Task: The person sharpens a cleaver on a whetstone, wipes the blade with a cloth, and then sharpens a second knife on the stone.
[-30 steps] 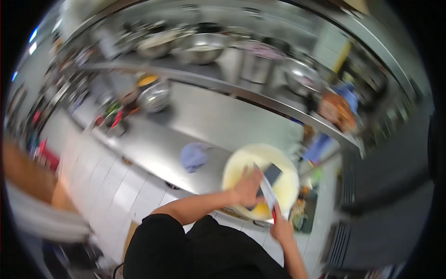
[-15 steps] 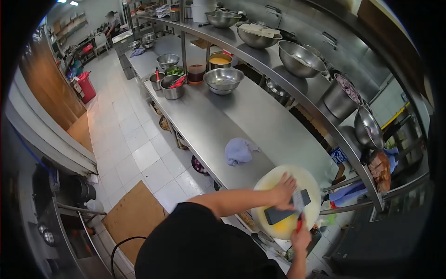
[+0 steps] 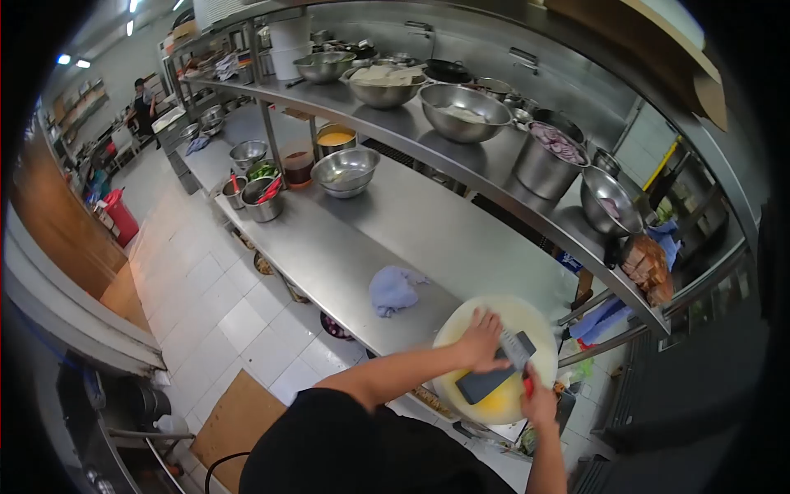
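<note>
A dark grey whetstone (image 3: 485,384) lies aslant on a round, pale cutting board (image 3: 450,329) with a yellow wet patch. My right hand (image 3: 540,403) is wrapped round the red handle of a knife (image 3: 517,350), whose wide blade lies over the upper end of the stone. My left hand (image 3: 482,341) is stretched out beside the blade, fingers apart; whether its fingertips touch the steel cannot be made out. A crumpled bluish cloth (image 3: 393,290) rests on the steel counter just left of the board.
The steel counter (image 3: 329,247) runs away to the far left, bearing a metal bowl (image 3: 346,170) and several pots. Above it, a shelf (image 3: 395,123) carries large bowls and a pot of sliced purple onions (image 3: 553,156). A person (image 3: 145,107) stands far back.
The camera view has swung, so the counter and shelf appear further left. Both hands stay at the whetstone with the knife; the blade has barely shifted on it.
</note>
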`<state>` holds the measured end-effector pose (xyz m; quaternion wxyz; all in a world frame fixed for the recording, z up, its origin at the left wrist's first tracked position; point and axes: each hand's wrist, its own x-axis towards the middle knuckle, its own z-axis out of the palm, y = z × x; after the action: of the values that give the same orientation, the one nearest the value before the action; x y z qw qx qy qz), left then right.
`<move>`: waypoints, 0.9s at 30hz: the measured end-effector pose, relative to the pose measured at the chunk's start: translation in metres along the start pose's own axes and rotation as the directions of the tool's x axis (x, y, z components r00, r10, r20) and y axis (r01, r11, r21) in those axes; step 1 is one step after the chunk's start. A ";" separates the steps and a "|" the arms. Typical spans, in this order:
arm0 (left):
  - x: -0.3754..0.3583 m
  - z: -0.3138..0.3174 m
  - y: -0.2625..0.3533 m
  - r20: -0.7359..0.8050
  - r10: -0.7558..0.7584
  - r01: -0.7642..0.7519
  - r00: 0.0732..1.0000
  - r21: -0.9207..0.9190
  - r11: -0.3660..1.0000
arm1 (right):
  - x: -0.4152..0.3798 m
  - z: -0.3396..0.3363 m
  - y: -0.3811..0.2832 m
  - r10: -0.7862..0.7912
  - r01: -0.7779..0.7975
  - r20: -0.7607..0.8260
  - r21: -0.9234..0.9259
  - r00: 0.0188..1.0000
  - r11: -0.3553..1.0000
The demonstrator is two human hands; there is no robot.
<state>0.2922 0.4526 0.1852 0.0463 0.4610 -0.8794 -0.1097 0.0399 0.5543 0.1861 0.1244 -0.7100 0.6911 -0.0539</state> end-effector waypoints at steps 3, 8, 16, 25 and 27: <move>-0.090 0.024 0.006 -0.051 0.072 -0.071 0.996 0.019 0.997 | -0.063 0.011 -0.011 -0.052 0.052 0.096 0.000 0.994 0.999; -0.043 0.007 0.010 0.055 0.069 -0.069 0.996 0.003 0.998 | -0.041 0.000 0.000 0.032 -0.031 0.082 -0.006 0.996 0.999; -0.023 0.006 0.018 0.098 0.133 -0.134 0.986 0.005 0.991 | -0.057 0.008 0.013 0.027 -0.032 -0.040 -0.115 0.999 0.993; 0.029 0.005 0.059 0.157 0.262 -0.256 0.952 -0.060 0.965 | -0.077 -0.010 0.030 0.206 -0.212 -0.065 -0.101 0.976 0.972; 0.039 0.002 0.073 0.180 0.257 -0.257 0.949 -0.027 0.966 | -0.075 -0.015 0.027 0.222 -0.232 -0.099 -0.102 0.970 0.967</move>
<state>0.2114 0.4613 0.1995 -0.0195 0.3305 -0.9323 -0.1459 0.0067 0.6271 0.2009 0.0592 -0.6289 0.7746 -0.0312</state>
